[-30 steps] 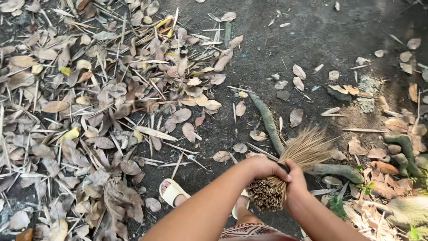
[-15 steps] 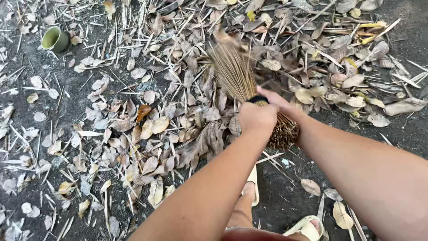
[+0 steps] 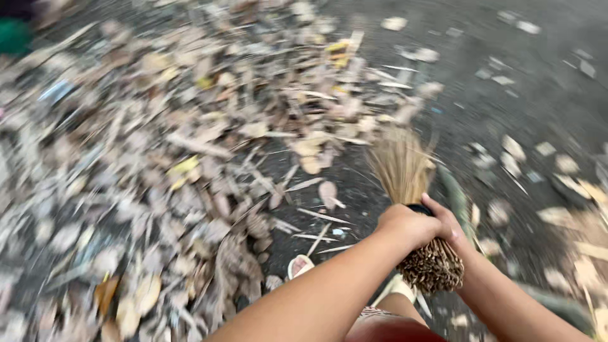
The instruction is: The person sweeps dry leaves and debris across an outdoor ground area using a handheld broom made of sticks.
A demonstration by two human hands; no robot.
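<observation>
Dry leaves (image 3: 190, 158) lie blurred in a heap on the left of the dark ground (image 3: 506, 95). The broom (image 3: 411, 209) is a bundle of thin tan sticks with a dark band. Its long axis runs nearly upright in the picture, bristles pointing away to the ground, cut ends toward the person. The left hand (image 3: 405, 225) and right hand (image 3: 446, 225) are closed around it, touching.

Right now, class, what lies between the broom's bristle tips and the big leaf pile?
In the head view: dark bare ground with a few stray leaves and twigs.
</observation>
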